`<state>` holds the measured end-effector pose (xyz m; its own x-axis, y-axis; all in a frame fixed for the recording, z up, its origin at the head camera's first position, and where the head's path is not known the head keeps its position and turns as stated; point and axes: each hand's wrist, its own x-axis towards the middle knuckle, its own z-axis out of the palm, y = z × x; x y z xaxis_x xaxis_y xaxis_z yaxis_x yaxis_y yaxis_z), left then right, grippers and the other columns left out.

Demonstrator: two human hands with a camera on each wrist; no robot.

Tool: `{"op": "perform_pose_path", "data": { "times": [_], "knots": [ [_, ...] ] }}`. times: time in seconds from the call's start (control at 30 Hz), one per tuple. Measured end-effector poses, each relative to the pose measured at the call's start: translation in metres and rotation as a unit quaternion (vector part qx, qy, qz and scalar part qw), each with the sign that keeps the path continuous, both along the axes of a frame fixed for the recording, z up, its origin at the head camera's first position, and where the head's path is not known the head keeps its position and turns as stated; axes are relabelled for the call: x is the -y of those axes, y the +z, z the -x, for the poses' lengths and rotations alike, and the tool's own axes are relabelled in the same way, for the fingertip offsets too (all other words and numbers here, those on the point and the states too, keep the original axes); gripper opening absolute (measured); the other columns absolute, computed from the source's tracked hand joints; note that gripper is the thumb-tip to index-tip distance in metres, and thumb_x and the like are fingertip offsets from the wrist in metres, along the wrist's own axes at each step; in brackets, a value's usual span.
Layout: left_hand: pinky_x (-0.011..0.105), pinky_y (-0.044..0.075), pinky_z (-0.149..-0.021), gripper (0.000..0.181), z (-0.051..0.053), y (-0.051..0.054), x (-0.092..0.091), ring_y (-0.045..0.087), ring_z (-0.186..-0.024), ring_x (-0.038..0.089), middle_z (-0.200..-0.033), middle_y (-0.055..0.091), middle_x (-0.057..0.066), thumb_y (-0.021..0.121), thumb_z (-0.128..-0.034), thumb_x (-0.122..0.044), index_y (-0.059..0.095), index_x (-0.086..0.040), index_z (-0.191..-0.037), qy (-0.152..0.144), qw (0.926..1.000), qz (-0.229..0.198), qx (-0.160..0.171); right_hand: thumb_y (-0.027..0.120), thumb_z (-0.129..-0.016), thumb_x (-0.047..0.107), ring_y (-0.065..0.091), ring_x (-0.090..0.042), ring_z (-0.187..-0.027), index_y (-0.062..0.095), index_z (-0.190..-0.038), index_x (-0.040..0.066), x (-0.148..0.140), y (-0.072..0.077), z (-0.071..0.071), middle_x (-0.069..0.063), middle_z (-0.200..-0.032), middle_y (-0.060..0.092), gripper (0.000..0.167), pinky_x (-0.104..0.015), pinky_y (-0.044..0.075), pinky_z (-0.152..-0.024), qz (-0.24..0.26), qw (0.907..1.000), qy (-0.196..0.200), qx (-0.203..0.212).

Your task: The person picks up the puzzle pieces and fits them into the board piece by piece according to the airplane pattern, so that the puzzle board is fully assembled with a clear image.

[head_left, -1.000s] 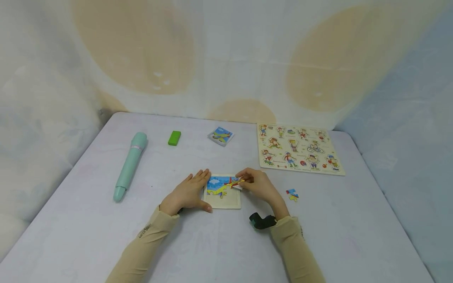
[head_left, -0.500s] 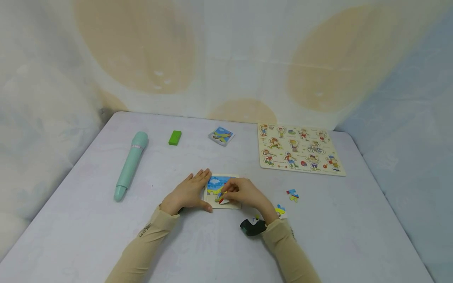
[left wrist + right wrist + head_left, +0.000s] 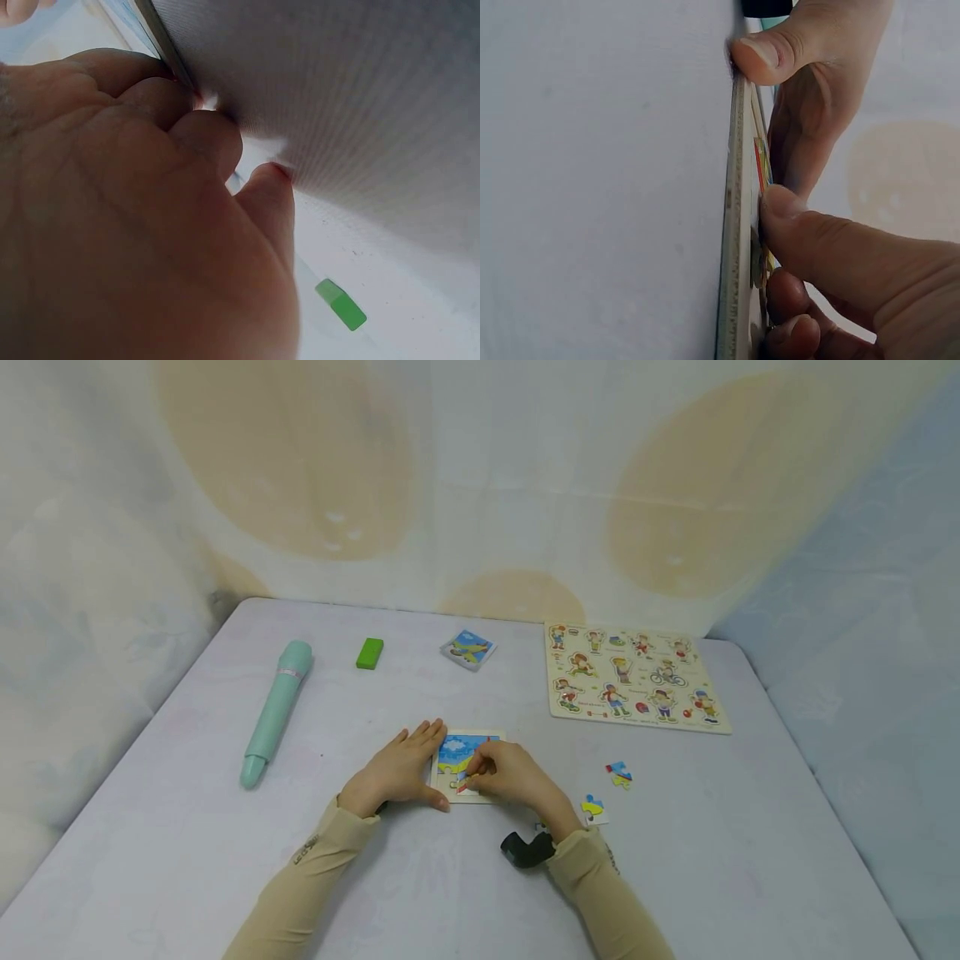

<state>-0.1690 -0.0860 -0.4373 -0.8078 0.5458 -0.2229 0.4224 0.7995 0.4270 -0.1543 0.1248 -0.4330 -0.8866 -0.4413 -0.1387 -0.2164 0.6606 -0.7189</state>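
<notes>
In the head view, a small wooden puzzle tray [image 3: 487,732] lies on the table, its upper part showing blue sky and yellow shapes. My left hand [image 3: 397,774] rests along the tray's left side, fingers extended and the thumb by its lower left corner. Over the tray's lower middle, my right hand [image 3: 510,774] pinches a jigsaw piece [image 3: 461,787] with a red edge. From the right wrist, the same piece [image 3: 760,161] appears edge-on against the tray, beside the thumb. Whether it sits flat is unclear. My right hand hides the tray's right part.
Right of the tray lie loose jigsaw pieces [image 3: 620,774], one of them [image 3: 592,808] near my right wrist and another mostly hidden. A picture board [image 3: 637,681] stands back right. Farther off are a small airplane picture [image 3: 469,648], a green block [image 3: 370,653] and a mint-green microphone-shaped toy [image 3: 277,714].
My right hand has carried the piece from the tray's upper right to its lower middle, turning it. Loose pieces formerly under the right forearm now show. My left hand stays put.
</notes>
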Motion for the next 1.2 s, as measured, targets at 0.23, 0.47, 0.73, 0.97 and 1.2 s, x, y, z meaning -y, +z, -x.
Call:
{"op": "perform_pose_path", "data": {
  "times": [0.23, 0.47, 0.73, 0.97, 1.2],
  "knots": [
    [0.054, 0.014, -0.122, 0.119, 0.000, 0.000, -0.001, 0.013, -0.151, 0.032, -0.162, 0.017, 0.015, 0.083, -0.0672, -0.053, 0.021, 0.000, -0.153, 0.000, 1.0000, 0.000, -0.001, 0.076, -0.082, 0.011, 0.047, -0.011, -0.065, 0.067, -0.078, 0.011, 0.000, -0.002, 0.000, 0.003, -0.070, 0.059, 0.010, -0.020, 0.037, -0.057, -0.021, 0.9998, -0.004, 0.000],
    [0.054, 0.014, -0.122, 0.119, 0.000, 0.002, -0.002, 0.013, -0.151, 0.032, -0.162, 0.017, 0.015, 0.083, -0.0673, -0.053, 0.020, 0.000, -0.153, -0.002, 1.0000, 0.004, 0.000, 0.074, -0.084, 0.013, 0.047, -0.010, -0.065, 0.065, -0.079, 0.011, -0.003, -0.002, -0.002, 0.003, -0.070, 0.057, 0.010, -0.019, 0.037, -0.057, -0.014, 0.9999, 0.001, -0.002],
    [0.054, 0.014, -0.122, 0.119, 0.000, 0.003, 0.000, 0.013, -0.151, 0.033, -0.162, 0.017, 0.016, 0.083, -0.0670, -0.052, 0.020, 0.000, -0.153, 0.002, 1.0000, 0.000, 0.000, 0.069, -0.089, 0.017, 0.049, -0.011, -0.075, 0.066, -0.094, 0.012, -0.019, -0.012, -0.001, 0.001, -0.083, 0.059, 0.008, -0.019, 0.040, -0.065, 0.048, 0.9981, 0.015, 0.036],
    [0.054, 0.014, -0.122, 0.118, -0.001, -0.002, -0.001, 0.013, -0.151, 0.032, -0.162, 0.017, 0.015, 0.083, -0.0677, -0.052, 0.020, -0.001, -0.153, 0.004, 1.0000, -0.001, 0.006, 0.063, -0.094, 0.023, 0.056, -0.013, -0.088, 0.066, -0.108, 0.010, -0.040, -0.008, 0.006, -0.005, -0.102, 0.065, 0.020, -0.023, 0.048, -0.077, 0.089, 0.9922, 0.011, 0.087],
    [0.053, 0.013, -0.122, 0.118, 0.000, 0.000, -0.003, 0.012, -0.151, 0.031, -0.162, 0.016, 0.014, 0.084, -0.0674, -0.051, 0.020, -0.002, -0.154, 0.002, 1.0000, 0.000, 0.006, 0.059, -0.097, 0.024, 0.062, -0.025, -0.101, 0.058, -0.126, 0.002, -0.102, 0.012, 0.009, -0.017, -0.118, 0.063, 0.037, -0.034, 0.055, -0.083, 0.095, 0.9922, -0.027, 0.076]
  ]
}}
